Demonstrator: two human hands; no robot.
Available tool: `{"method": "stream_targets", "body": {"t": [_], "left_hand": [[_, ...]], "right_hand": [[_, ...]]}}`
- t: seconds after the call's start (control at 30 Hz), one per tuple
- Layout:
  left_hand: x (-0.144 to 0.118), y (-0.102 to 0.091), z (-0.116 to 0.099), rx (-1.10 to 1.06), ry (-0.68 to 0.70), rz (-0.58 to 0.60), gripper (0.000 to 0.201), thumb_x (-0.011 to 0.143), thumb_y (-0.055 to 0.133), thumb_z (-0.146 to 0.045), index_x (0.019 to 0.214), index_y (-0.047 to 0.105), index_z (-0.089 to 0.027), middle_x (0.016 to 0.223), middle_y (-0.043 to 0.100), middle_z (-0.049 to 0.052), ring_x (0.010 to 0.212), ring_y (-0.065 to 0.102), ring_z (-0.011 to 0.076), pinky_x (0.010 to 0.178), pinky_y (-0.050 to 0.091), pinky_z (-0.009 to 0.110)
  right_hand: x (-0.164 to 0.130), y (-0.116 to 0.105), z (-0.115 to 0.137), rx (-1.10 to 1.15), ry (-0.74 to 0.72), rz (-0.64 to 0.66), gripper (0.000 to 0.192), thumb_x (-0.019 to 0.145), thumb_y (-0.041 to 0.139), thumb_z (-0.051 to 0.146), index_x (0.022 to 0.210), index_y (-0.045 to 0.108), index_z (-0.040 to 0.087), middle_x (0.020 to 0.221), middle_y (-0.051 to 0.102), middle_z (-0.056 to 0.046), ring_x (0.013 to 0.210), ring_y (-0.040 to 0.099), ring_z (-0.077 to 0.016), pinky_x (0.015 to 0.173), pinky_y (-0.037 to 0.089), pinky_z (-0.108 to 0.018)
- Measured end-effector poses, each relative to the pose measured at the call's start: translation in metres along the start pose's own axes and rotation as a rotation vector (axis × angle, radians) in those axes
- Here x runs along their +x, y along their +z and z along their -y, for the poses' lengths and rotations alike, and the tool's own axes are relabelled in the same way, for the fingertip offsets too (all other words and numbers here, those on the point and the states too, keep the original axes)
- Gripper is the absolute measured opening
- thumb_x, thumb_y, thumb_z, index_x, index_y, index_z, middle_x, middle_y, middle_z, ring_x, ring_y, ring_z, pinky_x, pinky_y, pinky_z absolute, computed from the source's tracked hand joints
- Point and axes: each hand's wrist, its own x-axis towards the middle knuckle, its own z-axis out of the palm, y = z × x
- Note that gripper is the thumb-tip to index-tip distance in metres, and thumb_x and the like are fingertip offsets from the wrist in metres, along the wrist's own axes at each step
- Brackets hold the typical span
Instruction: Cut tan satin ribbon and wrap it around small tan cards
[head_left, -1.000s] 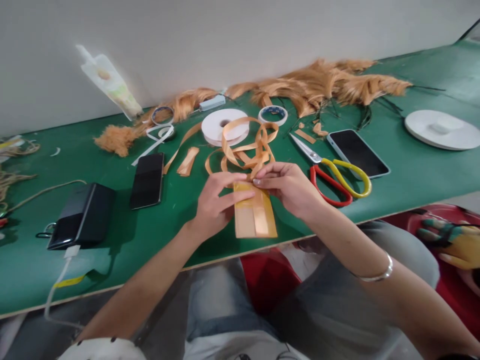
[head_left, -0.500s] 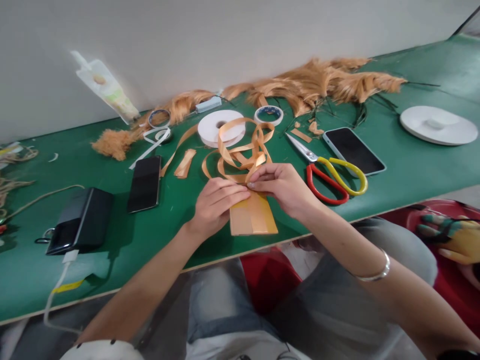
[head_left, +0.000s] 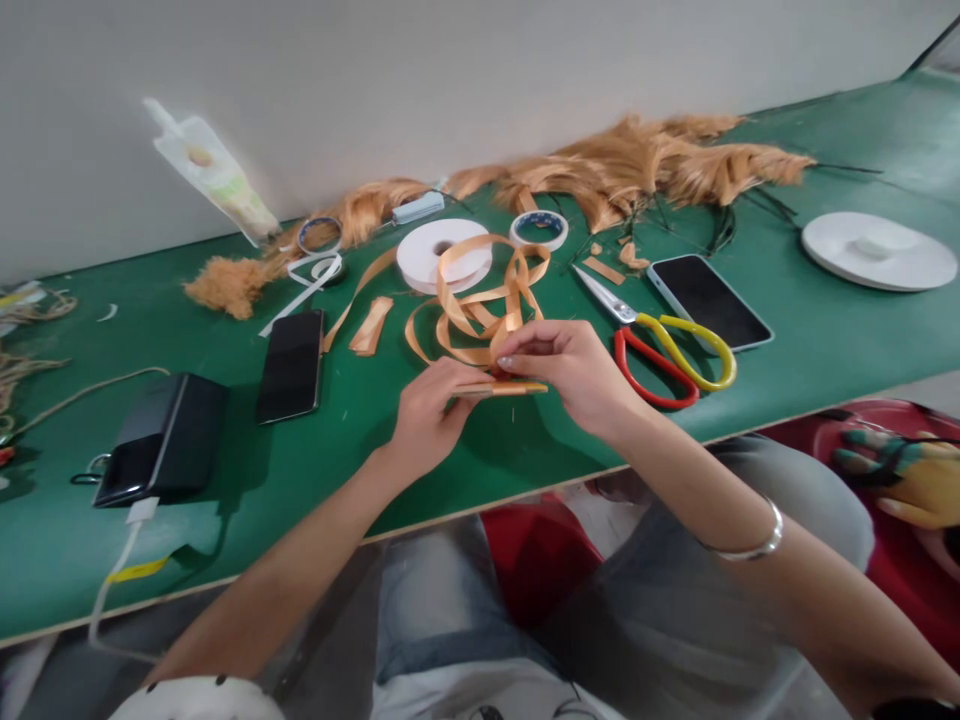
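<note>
Where scissors (head_left: 660, 345) lie, phone (head_left: 709, 302) beside.

A long workbench (head_left: 825, 350) covered in green matting is set against a plain off-white wall (head_left: 450, 80). The surface is evenly lit, and a pale wooden edge is seen along its front.

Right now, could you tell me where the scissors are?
The scissors lie on the green table, just right of the right hand, beside a phone.
</note>
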Motion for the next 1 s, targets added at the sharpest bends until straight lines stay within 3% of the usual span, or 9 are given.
{"method": "stream_targets", "body": {"t": [0.23,0.43,0.67,0.9,1.0], "left_hand": [[-0.002,0.006,0.004,0.040,-0.153,0.071,0.009,0.082,0.058,-0.012,0.078,0.066,-0.015,0.076,0.070,0.002,0.071,0.064,0.0131,0.065,0.052,0.023],[0.001,0.008,0.004,0.013,-0.399,0.141,0.010,0.075,0.060,-0.013,0.079,0.068,-0.016,0.078,0.072,0.002,0.071,0.066,0.0167,0.066,0.052,0.027],[0.006,0.008,0.003,-0.008,-0.611,0.204,0.006,0.074,0.061,-0.017,0.072,0.067,-0.016,0.064,0.069,0.000,0.060,0.063,0.0171,0.056,0.048,0.027],[0.005,0.010,0.003,-0.049,-0.727,0.258,0.008,0.074,0.063,-0.021,0.072,0.066,-0.014,0.071,0.072,0.004,0.066,0.066,0.0197,0.061,0.050,0.030],[0.005,0.010,0.002,-0.087,-0.706,0.261,0.005,0.074,0.063,-0.019,0.074,0.064,-0.015,0.070,0.071,0.002,0.063,0.066,0.0185,0.057,0.049,0.028]], "right_hand": [[0.000,-0.005,0.007,0.065,0.064,-0.011,0.012,0.058,0.070,0.011,0.067,0.076,0.016,0.072,0.072,-0.004,0.072,0.067,-0.0163,0.074,0.051,-0.030],[-0.003,-0.006,0.012,0.072,0.035,-0.020,0.008,0.063,0.073,0.022,0.070,0.076,0.018,0.076,0.074,-0.004,0.080,0.068,-0.0184,0.076,0.053,-0.031],[-0.003,-0.005,0.011,-0.017,-0.101,-0.042,0.011,0.061,0.076,0.017,0.072,0.075,0.020,0.078,0.074,-0.001,0.078,0.068,-0.0154,0.079,0.053,-0.031],[-0.003,-0.002,0.007,-0.227,-0.250,-0.115,0.009,0.065,0.072,0.012,0.069,0.074,0.019,0.076,0.073,0.000,0.076,0.068,-0.0163,0.079,0.055,-0.034],[-0.002,-0.002,0.005,-0.310,-0.289,-0.144,0.010,0.067,0.069,0.012,0.069,0.074,0.020,0.076,0.073,-0.001,0.077,0.068,-0.0177,0.078,0.054,-0.034]]}}
